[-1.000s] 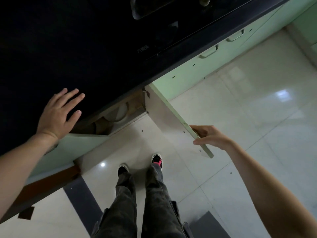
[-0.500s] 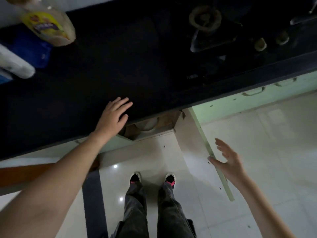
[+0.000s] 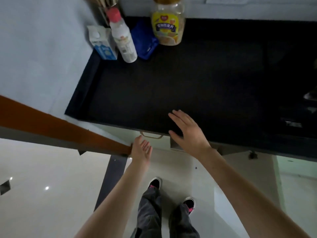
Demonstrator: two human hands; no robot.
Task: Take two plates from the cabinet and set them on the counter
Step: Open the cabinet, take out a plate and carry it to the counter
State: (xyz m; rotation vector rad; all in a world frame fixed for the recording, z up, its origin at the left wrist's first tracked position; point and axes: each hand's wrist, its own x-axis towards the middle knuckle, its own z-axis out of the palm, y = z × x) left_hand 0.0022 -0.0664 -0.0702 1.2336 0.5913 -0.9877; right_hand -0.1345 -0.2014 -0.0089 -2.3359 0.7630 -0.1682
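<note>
No plates show in the head view. The black counter [image 3: 188, 79] fills the middle. My right hand [image 3: 187, 133] hovers flat over its front edge, fingers spread, holding nothing. My left hand [image 3: 141, 148] is lower, palm up and open, just below the metal handle [image 3: 151, 135] of a closed pale cabinet front. To the right, under the counter, is the dark cabinet opening [image 3: 223, 150], with its open door [image 3: 240, 189] swung out over the floor. What is inside the cabinet is hidden.
At the counter's back left stand a milk carton [image 3: 103, 43], a red-capped bottle [image 3: 123, 36], a blue pouch [image 3: 145, 40] and a yellow-labelled jar [image 3: 168, 23]. An orange-brown door edge [image 3: 60, 124] juts in from the left. My feet [image 3: 171, 191] are on the glossy tile floor.
The view swung left and up over the counter. My right hand let go of the cabinet door and came up to the counter edge. My left hand dropped from the counter to the closed cabinet's handle.
</note>
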